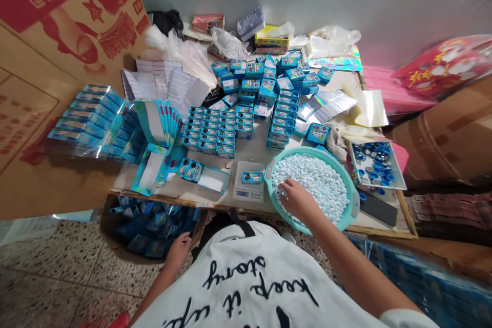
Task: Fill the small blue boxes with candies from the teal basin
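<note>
White-and-blue pellets [317, 184] heaped in a turquoise basin [352, 205] near the table's [249, 149] front edge; right hand [298, 199] dipped among them, cannot tell whether grasping any. Alongside, blue box [252, 178] on a scale [249, 195]. Left hand [180, 249] lightly curled beside a carton [109, 242] of blue packs [154, 223], hold unclear.

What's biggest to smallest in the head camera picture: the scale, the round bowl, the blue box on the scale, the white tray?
1. Round bowl
2. White tray
3. Scale
4. Blue box
</note>
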`<state>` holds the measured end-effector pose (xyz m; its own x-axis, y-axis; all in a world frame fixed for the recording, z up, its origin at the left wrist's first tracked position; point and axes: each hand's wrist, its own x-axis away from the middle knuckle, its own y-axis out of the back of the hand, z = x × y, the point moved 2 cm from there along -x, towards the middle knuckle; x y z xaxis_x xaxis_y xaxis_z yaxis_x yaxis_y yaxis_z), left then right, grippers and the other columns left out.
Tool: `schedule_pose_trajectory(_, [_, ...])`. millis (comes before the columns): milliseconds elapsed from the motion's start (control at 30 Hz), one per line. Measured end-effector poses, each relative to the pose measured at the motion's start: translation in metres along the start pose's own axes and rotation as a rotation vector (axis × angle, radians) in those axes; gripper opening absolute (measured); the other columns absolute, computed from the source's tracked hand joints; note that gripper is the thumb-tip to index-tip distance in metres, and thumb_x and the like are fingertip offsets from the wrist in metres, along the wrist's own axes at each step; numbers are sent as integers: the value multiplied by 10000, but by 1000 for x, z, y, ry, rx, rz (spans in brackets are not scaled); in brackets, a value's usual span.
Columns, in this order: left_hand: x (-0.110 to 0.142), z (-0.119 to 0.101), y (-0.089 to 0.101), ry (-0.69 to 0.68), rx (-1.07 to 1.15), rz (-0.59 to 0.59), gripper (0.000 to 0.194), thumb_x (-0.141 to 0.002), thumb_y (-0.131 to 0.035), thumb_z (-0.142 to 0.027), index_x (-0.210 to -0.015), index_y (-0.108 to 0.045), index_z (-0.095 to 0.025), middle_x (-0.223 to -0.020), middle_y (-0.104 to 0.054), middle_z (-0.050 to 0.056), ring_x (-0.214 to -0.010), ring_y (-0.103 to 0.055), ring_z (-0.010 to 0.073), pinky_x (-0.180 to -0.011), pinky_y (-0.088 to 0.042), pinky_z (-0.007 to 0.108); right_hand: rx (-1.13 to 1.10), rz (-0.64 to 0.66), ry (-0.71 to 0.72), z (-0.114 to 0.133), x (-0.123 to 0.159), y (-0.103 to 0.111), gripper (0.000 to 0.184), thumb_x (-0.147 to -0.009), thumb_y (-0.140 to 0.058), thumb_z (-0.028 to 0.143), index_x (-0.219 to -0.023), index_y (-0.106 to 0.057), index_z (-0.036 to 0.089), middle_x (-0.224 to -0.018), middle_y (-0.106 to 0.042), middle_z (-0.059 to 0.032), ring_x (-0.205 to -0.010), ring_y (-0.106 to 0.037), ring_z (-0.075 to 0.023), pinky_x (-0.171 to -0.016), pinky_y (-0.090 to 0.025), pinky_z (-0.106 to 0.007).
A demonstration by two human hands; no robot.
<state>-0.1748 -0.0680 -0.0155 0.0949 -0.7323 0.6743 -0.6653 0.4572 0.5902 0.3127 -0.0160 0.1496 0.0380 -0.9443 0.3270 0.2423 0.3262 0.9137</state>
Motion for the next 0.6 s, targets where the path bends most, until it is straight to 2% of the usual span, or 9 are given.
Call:
schedule_pose_trajectory(67, [0,-26,5,-170,4,-58,505,-835,-477,-450,-1223,-589,-147,-1178,-654,132,-994,-665,232,-948,-509,381,0,-2,-3,0,-1,1,162,-897,-498,207,-985,-628,166,-1013,-577,-92,-957,-543,-214,-808,-384,-286])
schedule_pose_trajectory(167, [-1,-76,11,-389,-27,-104,494,-886,-445,-428,-1293,-550,-169,-1227,-615,116,-971,-653,203,-949,-506,369,5,3,21,1,-3,1,164,-890,-512,223,-993,-625,164,-1016,-578,-95,-968,-542,-223,-835,-384,-298])
schedule_pose_trajectory(267, [-7,-119,15,-437,-65,-115,469,-914,-425,-386,-1321,-523,-173,-1287,-586,110,-1031,-632,201,-997,-479,353,16,16,14,1,-2,0,173,-894,-510,231,-1001,-627,162,-1027,-584,-105,-979,-543,-232,-857,-388,-310])
schedule_pose_trajectory(333, [-12,-135,17,-448,-109,-111,459,-921,-422,-357,-1328,-517,-168,-1315,-574,113,-1060,-618,210,-1027,-458,360,16,14,15,2,1,-2,183,-902,-495,222,-1019,-625,168,-1059,-586,-109,-1007,-539,-232,-861,-392,-307])
schedule_pose_trajectory(400, [-15,-140,17,-470,-178,-74,446,-927,-416,-329,-1331,-515,-170,-1328,-567,111,-1057,-615,209,-1035,-447,359,5,3,36,3,6,-7,213,-910,-465,191,-1061,-613,174,-1099,-581,-107,-1028,-535,-221,-864,-395,-298])
schedule_pose_trajectory(467, [-16,-137,18,-457,-255,-63,422,-930,-415,-305,-1319,-524,-182,-1330,-566,101,-1031,-622,198,-1005,-458,340,-5,-13,38,3,9,-12,246,-912,-437,164,-1102,-593,176,-1116,-576,-102,-1033,-534,-213,-856,-396,-291])
schedule_pose_trajectory(600, [-14,-116,25,-342,-370,-172,409,-935,-426,-308,-1318,-526,-205,-1264,-599,94,-1024,-627,200,-858,-493,293,13,-29,-23,1,8,-16,229,-902,-452,178,-1091,-580,165,-1102,-566,-108,-995,-549,-217,-811,-387,-293])
